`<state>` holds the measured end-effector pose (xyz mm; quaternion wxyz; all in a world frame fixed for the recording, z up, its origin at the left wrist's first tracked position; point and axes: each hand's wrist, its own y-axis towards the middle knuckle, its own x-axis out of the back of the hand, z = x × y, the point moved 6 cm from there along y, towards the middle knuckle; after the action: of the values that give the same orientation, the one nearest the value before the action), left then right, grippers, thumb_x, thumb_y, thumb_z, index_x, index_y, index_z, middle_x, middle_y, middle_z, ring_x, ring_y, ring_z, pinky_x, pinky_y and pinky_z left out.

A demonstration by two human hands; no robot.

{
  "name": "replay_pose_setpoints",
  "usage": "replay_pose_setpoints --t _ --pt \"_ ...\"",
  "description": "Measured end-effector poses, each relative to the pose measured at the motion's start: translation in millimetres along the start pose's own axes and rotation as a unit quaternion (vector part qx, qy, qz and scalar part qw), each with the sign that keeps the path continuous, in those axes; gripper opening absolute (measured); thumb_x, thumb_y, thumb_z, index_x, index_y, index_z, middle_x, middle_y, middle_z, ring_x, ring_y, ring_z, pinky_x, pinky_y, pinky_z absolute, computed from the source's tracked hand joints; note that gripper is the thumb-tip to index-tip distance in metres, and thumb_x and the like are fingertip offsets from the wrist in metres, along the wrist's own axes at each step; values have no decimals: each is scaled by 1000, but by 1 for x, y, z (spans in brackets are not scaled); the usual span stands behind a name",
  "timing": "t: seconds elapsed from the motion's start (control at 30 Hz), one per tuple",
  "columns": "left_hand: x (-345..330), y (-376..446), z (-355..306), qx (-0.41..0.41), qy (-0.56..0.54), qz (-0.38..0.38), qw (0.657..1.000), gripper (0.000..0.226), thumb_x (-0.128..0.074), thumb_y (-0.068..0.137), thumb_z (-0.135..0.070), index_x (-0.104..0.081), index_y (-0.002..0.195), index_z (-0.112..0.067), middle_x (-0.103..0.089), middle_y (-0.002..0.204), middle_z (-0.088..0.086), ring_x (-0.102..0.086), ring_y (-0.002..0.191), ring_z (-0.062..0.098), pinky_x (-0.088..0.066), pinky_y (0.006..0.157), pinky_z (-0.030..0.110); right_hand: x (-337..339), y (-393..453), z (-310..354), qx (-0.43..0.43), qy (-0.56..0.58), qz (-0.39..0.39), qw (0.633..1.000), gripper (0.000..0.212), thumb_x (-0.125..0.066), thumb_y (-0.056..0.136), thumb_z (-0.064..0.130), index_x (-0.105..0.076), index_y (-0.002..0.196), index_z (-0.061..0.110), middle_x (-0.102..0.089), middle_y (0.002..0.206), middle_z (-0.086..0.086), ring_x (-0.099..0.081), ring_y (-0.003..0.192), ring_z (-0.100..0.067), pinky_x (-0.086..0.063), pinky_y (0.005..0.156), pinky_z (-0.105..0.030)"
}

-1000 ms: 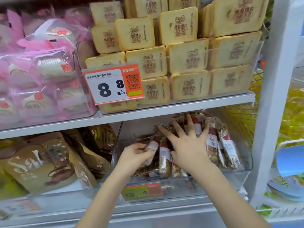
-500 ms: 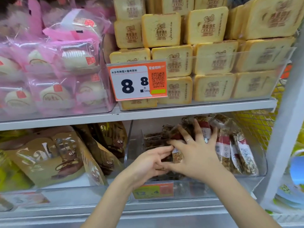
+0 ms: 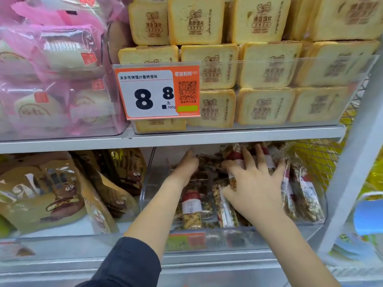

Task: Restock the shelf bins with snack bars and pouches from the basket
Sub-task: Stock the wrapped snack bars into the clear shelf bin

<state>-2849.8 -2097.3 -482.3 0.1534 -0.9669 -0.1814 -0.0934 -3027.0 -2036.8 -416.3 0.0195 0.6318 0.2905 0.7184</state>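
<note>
- Clear bin [image 3: 154, 195], lower centre of the frame, under the shelf board: it holds the snack bars [image 3: 191, 208], clear wrappers with red-and-white bands, lying in a loose heap.
- Right hand [image 3: 253, 183], centre right: fingers spread and laid flat over the right-hand bars, pressing them toward the bin's right side; nothing is pinched.
- Left hand [image 3: 186, 164], just left of it: reaches deep toward the back of the bin with fingers extended; the fingertips are hidden among wrappers, so whether they grip a bar cannot be told.
- Step in hand, as judged: tidying and packing the bars already placed. Done well, the right hand steadies the stack while the left slides strays in alongside, with light pressure so the contents do not crumble.
- Orientation: the front bar runs lengthwise from front to back of the bin, banded end toward the rear; bars at right lean similarly, those behind lie askew.
- Basket: not identifiable in view.
</note>
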Motion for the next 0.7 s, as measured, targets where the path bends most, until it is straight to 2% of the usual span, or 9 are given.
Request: replay_pose_setpoints --t 0.07,0.13,0.2,0.27,0.33,0.4,0.47,0.6,0.7 --pt "-4 6 4 6 -47 10 999 45 -36 95 0 -48 135 -17 -50 137 11 -51 122 30 -46 99 38 -1 3 -1 1 -2 0 1000 40 -68 63 44 -68 102 34 -55 135 -17 -38 135 -41 -14 102 -71" --pt "0 6 3 1 -29 -12 1000 30 -42 95 -3 -66 102 -20 -64 119 10 -61 105 26 -53 88 33 0 6 -3 -2 -5 11 1000 41 -64 69 44 -64 109 35 -46 144 -15 -26 141 -38 -6 104 -68" --pt "9 -3 6 13 -16 -45 999 32 -44 94 -2 -65 77 -18 -68 99 8 -65 87 22 -56 74 29 2 7 -3 -3 5 14 1000 42 -61 72 42 -60 114 35 -38 149 -14 -17 145 -35 -2 106 -67" --pt "15 -20 9 36 7 -48 998 33 -44 92 4 -62 67 -9 -68 86 12 -64 74 23 -55 67 28 4 8 -3 -7 15 15 1000 44 -59 75 41 -57 119 36 -33 152 -12 -11 146 -33 -1 108 -66" --pt "23 -34 10 32 91 -55 994 26 -48 90 4 -66 72 -2 -69 89 14 -64 78 24 -52 74 30 5 9 -2 -9 19 22 1000 47 -57 77 42 -52 124 39 -28 155 -11 -7 147 -32 0 109 -66" --pt "32 -42 3 12 198 -75 977 21 -51 91 -2 -72 92 -1 -69 103 11 -64 95 25 -51 87 32 5 10 -1 -10 22 31 999 51 -54 79 42 -48 129 42 -25 156 -9 -3 147 -31 2 109 -66" --pt "41 -43 -3 0 269 -105 958 26 -48 94 -7 -71 106 -4 -66 115 10 -61 106 28 -48 93 32 5 9 0 -10 25 37 999 52 -53 79 41 -46 130 44 -24 157 -9 -3 147 -30 3 109 -66" --pt "38 -27 -18 -65 321 -124 937 31 -42 95 -4 -61 120 -4 -57 127 13 -54 116 29 -44 94 32 8 6 1 -3 33 40 999 51 -54 78 42 -48 129 45 -26 156 -9 -5 148 -30 3 110 -66" --pt "43 1 -14 -58 357 -106 926 31 -43 93 2 -57 121 -1 -51 132 16 -49 122 30 -40 98 31 9 5 0 7 39 42 998 52 -53 79 42 -46 130 45 -26 156 -7 -4 148 -29 3 110 -64"
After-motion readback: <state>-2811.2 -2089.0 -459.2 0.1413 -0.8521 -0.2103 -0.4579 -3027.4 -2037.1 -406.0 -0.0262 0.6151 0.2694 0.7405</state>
